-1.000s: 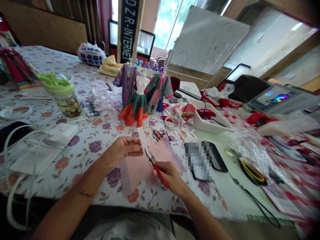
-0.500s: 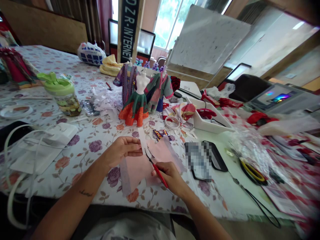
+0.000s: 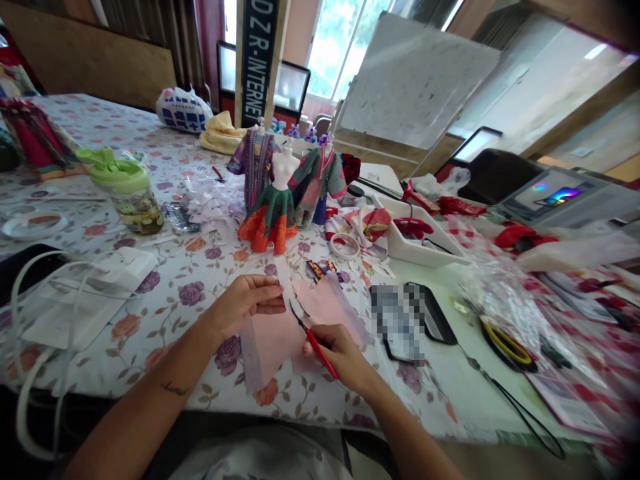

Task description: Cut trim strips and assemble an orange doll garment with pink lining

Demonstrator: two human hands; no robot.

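My left hand (image 3: 255,297) pinches a narrow white strip (image 3: 283,273) between thumb and fingers, a little above the table. From the right, my right hand (image 3: 343,353) grips small red-handled scissors (image 3: 321,352), their dark blades at the lower end of the strip. Whether the blades are closed on it I cannot tell. Beneath both hands lie pink pieces with pale lilac borders, one to the left (image 3: 270,343) and one to the right (image 3: 333,303). Just beyond them is a small patterned ribbon (image 3: 316,269).
Dressed miniature mannequins (image 3: 273,220) stand ahead. A green-lidded bottle (image 3: 127,197) and a white power strip (image 3: 95,293) with cables are at left. To the right lie a tape roll (image 3: 344,245), a phone (image 3: 397,327), a black tray (image 3: 431,313) and a white box (image 3: 423,247).
The scissors' blades have shifted slightly at the white strip, and its lower end now shows beside them. Both hands stay almost where they were.
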